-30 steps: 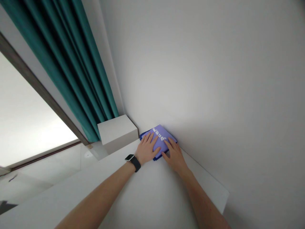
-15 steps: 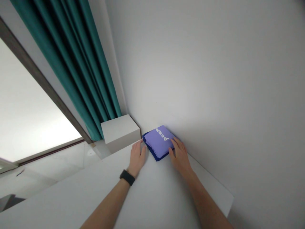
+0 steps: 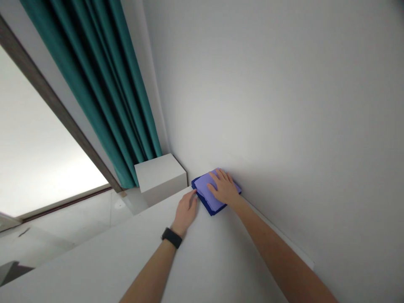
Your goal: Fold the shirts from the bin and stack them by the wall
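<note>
A folded purple cloth bag (image 3: 205,194) lies on top of a folded dark blue one (image 3: 208,209), both at the far end of the white tabletop (image 3: 195,252) against the wall. Spread flat over the purple fabric, my right hand (image 3: 224,188) covers its white printing. My left hand (image 3: 186,211), a dark watch on its wrist, rests on the tabletop with its fingers loosely extended. Its fingertips reach the left corner of the stack; whether they touch it I cannot tell.
A lower white cabinet (image 3: 161,171) stands beyond the table's far left edge. Behind it hangs a green curtain (image 3: 104,88) beside a bright window (image 3: 41,139). The grey wall (image 3: 268,105) runs along the right side of the table.
My right hand has moved from the right edge of the purple fabric up onto its top, hiding the printing. My left hand has shifted slightly right, by the stack's corner.
</note>
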The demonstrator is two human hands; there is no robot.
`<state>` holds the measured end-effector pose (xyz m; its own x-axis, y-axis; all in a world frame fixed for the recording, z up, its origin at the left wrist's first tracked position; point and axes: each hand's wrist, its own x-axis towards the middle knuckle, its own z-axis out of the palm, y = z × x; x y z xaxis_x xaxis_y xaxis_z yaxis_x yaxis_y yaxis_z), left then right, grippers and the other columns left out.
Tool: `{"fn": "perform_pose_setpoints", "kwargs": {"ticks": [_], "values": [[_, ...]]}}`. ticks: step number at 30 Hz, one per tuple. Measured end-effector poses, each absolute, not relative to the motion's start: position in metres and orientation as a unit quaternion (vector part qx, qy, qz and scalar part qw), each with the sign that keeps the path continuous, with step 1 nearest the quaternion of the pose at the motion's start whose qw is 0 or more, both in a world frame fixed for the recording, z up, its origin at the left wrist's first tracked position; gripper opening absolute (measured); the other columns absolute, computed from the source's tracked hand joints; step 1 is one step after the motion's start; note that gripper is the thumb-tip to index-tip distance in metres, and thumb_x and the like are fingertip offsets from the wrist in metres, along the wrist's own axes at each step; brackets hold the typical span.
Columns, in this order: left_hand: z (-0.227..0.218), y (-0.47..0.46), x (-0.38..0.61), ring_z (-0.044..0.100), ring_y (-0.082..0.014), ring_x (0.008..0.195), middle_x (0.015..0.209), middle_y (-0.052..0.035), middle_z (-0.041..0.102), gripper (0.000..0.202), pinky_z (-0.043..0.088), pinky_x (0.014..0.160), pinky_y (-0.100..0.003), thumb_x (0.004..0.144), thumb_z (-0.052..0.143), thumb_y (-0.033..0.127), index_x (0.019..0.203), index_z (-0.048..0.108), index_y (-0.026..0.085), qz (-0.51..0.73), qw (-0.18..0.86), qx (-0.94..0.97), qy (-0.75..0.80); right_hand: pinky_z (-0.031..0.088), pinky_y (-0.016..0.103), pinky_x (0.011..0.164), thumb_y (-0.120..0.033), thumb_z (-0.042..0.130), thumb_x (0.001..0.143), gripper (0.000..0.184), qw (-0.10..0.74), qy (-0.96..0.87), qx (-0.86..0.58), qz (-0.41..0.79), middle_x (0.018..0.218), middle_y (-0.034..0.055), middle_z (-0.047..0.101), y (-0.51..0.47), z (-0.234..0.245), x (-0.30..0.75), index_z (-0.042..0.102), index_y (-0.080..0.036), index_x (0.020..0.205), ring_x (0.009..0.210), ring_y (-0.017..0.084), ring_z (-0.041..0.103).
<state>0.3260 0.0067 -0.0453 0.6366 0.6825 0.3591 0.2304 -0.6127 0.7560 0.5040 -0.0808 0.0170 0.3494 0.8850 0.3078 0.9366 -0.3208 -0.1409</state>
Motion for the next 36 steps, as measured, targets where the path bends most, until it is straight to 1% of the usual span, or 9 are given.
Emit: {"fn": "perform_pose_setpoints", "kwargs": {"ticks": [4, 8, 12, 16, 19, 22, 28, 32, 36], "values": [[-0.051, 0.009, 0.327, 0.056, -0.0221, 0.123, 0.132, -0.0101, 0.061, 0.040, 0.041, 0.109, -0.045, 0.093, 0.042, 0.024, 0.130, 0.056, 0.020, 0.323, 0.326, 0.851, 0.255, 0.019, 0.052, 0.115, -0.056, 0.039, 0.094, 0.061, 0.113, -0.569, -0.812, -0.061, 0.154, 0.0117, 0.037, -0.066, 0.009, 0.504, 0.042, -0.024, 0.146, 0.143, 0.033, 0.025], [-0.055, 0.010, 0.329, 0.055, -0.0235, 0.124, 0.133, -0.0125, 0.060, 0.042, 0.041, 0.109, -0.046, 0.093, 0.042, 0.024, 0.132, 0.056, 0.017, 0.319, 0.299, 0.867, 0.241, 0.018, 0.053, 0.114, -0.059, 0.040, 0.093, 0.063, 0.112, -0.570, -0.812, -0.066, 0.155, 0.0129, 0.034, -0.065, 0.000, 0.498, 0.041, -0.025, 0.147, 0.143, 0.035, 0.025], [-0.054, 0.009, 0.329, 0.055, -0.0236, 0.124, 0.134, -0.0131, 0.060, 0.043, 0.040, 0.109, -0.045, 0.092, 0.043, 0.024, 0.134, 0.054, 0.016, 0.315, 0.286, 0.873, 0.240, 0.018, 0.053, 0.114, -0.057, 0.040, 0.094, 0.062, 0.115, -0.570, -0.810, -0.082, 0.154, 0.0141, 0.034, -0.067, 0.000, 0.493, 0.041, -0.024, 0.147, 0.142, 0.035, 0.026], [-0.050, 0.006, 0.327, 0.053, -0.0230, 0.126, 0.138, -0.0116, 0.056, 0.049, 0.040, 0.110, -0.043, 0.095, 0.043, 0.027, 0.143, 0.044, 0.019, 0.314, 0.279, 0.877, 0.231, 0.020, 0.052, 0.113, -0.055, 0.038, 0.095, 0.062, 0.111, -0.558, -0.819, -0.075, 0.154, 0.0147, 0.034, -0.064, 0.002, 0.497, 0.040, -0.022, 0.147, 0.142, 0.034, 0.026], [-0.046, 0.003, 0.326, 0.052, -0.0243, 0.126, 0.135, -0.0110, 0.057, 0.047, 0.040, 0.109, -0.044, 0.096, 0.043, 0.032, 0.142, 0.046, 0.022, 0.302, 0.255, 0.892, 0.218, 0.020, 0.053, 0.113, -0.053, 0.035, 0.096, 0.063, 0.105, -0.540, -0.833, -0.060, 0.154, 0.0181, 0.033, -0.059, 0.004, 0.504, 0.040, -0.016, 0.147, 0.142, 0.034, 0.027], [-0.044, 0.000, 0.325, 0.051, -0.0257, 0.126, 0.136, -0.0122, 0.056, 0.047, 0.039, 0.108, -0.045, 0.097, 0.042, 0.034, 0.142, 0.047, 0.021, 0.288, 0.239, 0.899, 0.228, 0.021, 0.050, 0.113, -0.051, 0.034, 0.097, 0.063, 0.104, -0.511, -0.852, -0.046, 0.153, 0.0194, 0.036, -0.056, 0.004, 0.509, 0.040, -0.012, 0.146, 0.141, 0.033, 0.030], [-0.048, 0.003, 0.328, 0.049, -0.0252, 0.128, 0.138, -0.0123, 0.054, 0.048, 0.038, 0.109, -0.047, 0.098, 0.040, 0.034, 0.143, 0.044, 0.020, 0.301, 0.256, 0.892, 0.220, 0.024, 0.047, 0.113, -0.043, 0.030, 0.099, 0.058, 0.104, -0.487, -0.865, -0.060, 0.149, 0.0196, 0.041, -0.059, 0.002, 0.507, 0.044, -0.007, 0.143, 0.138, 0.031, 0.036], [-0.054, 0.007, 0.330, 0.050, -0.0244, 0.127, 0.136, -0.0129, 0.056, 0.047, 0.038, 0.109, -0.046, 0.098, 0.040, 0.034, 0.142, 0.046, 0.018, 0.323, 0.288, 0.874, 0.220, 0.022, 0.046, 0.115, -0.039, 0.030, 0.099, 0.054, 0.133, -0.506, -0.848, -0.082, 0.149, 0.0170, 0.042, -0.081, -0.005, 0.503, 0.045, -0.010, 0.142, 0.137, 0.028, 0.038], [-0.055, 0.008, 0.331, 0.052, -0.0250, 0.126, 0.135, -0.0138, 0.057, 0.046, 0.038, 0.109, -0.047, 0.097, 0.041, 0.034, 0.139, 0.048, 0.017, 0.330, 0.317, 0.860, 0.226, 0.021, 0.047, 0.116, -0.036, 0.030, 0.098, 0.052, 0.189, -0.501, -0.839, -0.099, 0.147, 0.0169, 0.045, -0.116, -0.018, 0.501, 0.048, -0.009, 0.139, 0.137, 0.028, 0.038]]}}
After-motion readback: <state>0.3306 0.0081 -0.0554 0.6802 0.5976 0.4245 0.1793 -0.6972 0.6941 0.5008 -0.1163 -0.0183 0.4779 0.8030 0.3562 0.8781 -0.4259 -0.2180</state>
